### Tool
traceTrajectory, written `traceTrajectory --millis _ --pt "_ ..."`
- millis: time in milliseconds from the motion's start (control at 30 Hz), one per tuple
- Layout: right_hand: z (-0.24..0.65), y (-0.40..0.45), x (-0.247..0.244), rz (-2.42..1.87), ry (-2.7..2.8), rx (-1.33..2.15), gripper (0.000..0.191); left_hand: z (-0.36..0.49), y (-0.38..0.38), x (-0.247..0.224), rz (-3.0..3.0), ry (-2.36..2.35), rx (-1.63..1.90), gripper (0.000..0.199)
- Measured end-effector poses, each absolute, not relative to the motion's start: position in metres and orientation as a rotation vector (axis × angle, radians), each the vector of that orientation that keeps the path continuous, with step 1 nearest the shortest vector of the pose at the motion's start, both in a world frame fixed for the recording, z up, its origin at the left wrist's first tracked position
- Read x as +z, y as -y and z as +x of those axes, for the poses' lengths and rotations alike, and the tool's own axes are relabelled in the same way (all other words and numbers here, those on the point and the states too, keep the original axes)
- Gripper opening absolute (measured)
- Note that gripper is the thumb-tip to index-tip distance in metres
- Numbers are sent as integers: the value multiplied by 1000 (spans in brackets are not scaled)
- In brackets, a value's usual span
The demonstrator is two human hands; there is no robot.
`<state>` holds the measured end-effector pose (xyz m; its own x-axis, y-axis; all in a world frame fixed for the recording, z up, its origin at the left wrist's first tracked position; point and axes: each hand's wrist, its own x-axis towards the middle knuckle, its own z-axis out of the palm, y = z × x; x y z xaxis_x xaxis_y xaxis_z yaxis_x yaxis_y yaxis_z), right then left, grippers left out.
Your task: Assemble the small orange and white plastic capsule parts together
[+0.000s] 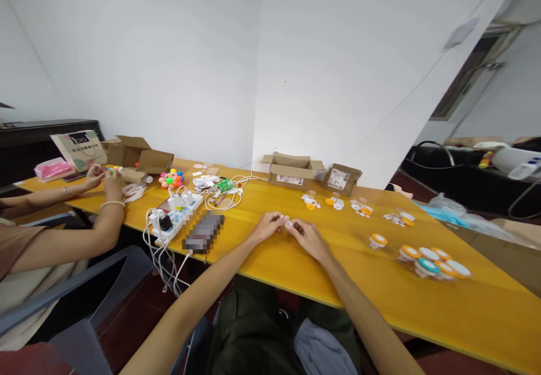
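Observation:
Above the table's front part, my left hand point(270, 226) and my right hand point(306, 237) meet with bent fingers. Between their fingertips is a small whitish piece point(288, 223), too small to name; both hands pinch it. Ahead and to the right lie small groups of white and orange parts point(311, 201), with clear round pieces by them. Right of my right hand stands a clear jar with an orange-rimmed lid point(377, 241). Farther right is a cluster of such jars point(429, 266), with orange, white and teal lids.
An open cardboard box point(291, 170) and a smaller carton point(342, 179) stand by the wall. On the left are a power strip point(177, 217) with trailing cables, a blurred-out phone point(203, 233) and colourful balls point(172, 179). A co-worker's hands point(103, 178) work at the far left.

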<state>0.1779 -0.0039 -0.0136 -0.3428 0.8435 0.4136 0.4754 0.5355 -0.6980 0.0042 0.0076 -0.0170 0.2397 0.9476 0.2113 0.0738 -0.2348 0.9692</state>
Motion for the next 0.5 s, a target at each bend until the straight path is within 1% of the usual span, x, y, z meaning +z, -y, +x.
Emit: traceTrajectory --millis 233,500 --pt "176 3 -14 -1044 1972 606 43 6 -8 -16 1560 -980 1158 48" --pt "174 -3 -19 -1017 1952 616 35 5 -10 -15 1568 -958 1175 44"
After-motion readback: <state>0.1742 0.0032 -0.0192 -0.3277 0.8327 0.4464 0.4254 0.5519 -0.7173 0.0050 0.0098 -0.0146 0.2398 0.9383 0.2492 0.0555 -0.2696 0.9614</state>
